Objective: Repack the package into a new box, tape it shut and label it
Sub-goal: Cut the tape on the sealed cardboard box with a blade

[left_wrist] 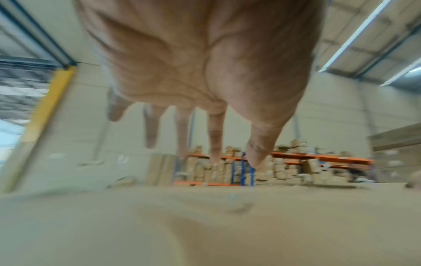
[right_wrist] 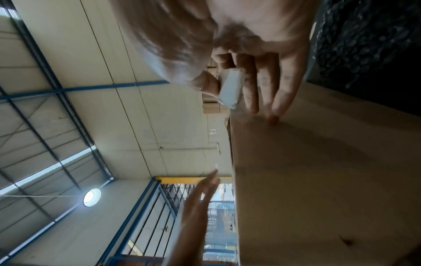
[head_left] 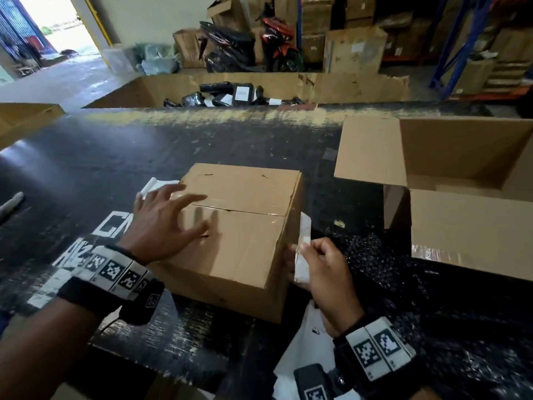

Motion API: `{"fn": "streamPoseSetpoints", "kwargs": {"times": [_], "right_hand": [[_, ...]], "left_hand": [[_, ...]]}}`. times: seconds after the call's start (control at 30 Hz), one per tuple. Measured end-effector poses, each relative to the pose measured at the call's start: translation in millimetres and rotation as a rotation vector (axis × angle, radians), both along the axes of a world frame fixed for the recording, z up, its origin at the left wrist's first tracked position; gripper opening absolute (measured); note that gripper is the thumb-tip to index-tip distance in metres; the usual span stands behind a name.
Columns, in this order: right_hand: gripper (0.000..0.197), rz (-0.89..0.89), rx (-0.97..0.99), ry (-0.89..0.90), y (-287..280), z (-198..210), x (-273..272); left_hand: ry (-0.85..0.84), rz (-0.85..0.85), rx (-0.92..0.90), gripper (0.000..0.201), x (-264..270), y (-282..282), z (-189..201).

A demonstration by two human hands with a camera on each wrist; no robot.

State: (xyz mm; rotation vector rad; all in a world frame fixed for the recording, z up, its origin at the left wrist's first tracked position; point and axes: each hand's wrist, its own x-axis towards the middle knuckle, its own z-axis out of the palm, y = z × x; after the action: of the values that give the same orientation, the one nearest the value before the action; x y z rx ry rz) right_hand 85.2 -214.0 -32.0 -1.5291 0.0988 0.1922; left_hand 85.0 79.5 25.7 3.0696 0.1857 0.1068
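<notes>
A closed brown cardboard box (head_left: pixel 239 226) sits on the black table, clear tape along its top seam. My left hand (head_left: pixel 164 220) hovers over the box's near left top with fingers spread, just above the cardboard (left_wrist: pixel 205 225). At the box's right side, my right hand (head_left: pixel 320 267) pinches a white paper strip (head_left: pixel 302 249) between thumb and fingers; the strip (right_wrist: pixel 231 88) shows in the right wrist view beside the box wall (right_wrist: pixel 318 180). Another white paper piece (head_left: pixel 157 184) sticks out behind the box's left edge.
A large open cardboard box (head_left: pixel 461 197) stands at the right. Black bubble wrap (head_left: pixel 403 284) lies between the two boxes. White sheets (head_left: pixel 305 356) lie at the near edge. Beyond the table, a big carton (head_left: pixel 230 93) holds black wrapped parcels. A grey object (head_left: pixel 11 204) lies far left.
</notes>
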Motion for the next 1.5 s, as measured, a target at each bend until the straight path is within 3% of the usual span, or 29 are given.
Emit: {"fn": "streamPoseSetpoints", "kwargs": {"times": [0.1, 0.2, 0.43, 0.77, 1.0, 1.2, 1.5], "right_hand": [[0.021, -0.021, 0.036, 0.015, -14, 3, 14], [0.019, -0.04, 0.027, -0.016, -26, 9, 24], [0.01, -0.062, 0.023, 0.011, -42, 17, 40], [0.008, -0.023, -0.065, -0.042, -34, 14, 49], [0.005, -0.019, -0.086, -0.08, -34, 15, 55], [0.004, 0.008, -0.118, -0.102, -34, 12, 58], [0.007, 0.003, -0.179, -0.169, -37, 11, 63]], "left_hand": [[-0.094, -0.301, -0.036, 0.054, 34, -38, 27], [-0.077, -0.528, 0.037, 0.031, 67, -78, 39], [0.009, -0.754, 0.297, 0.034, 111, -111, 27], [-0.029, -0.733, 0.217, 0.017, 119, -114, 26], [0.01, -0.813, 0.291, 0.016, 126, -119, 26], [-0.004, -0.853, 0.371, 0.026, 128, -117, 26], [-0.012, -0.861, 0.382, 0.021, 128, -116, 24]]}}
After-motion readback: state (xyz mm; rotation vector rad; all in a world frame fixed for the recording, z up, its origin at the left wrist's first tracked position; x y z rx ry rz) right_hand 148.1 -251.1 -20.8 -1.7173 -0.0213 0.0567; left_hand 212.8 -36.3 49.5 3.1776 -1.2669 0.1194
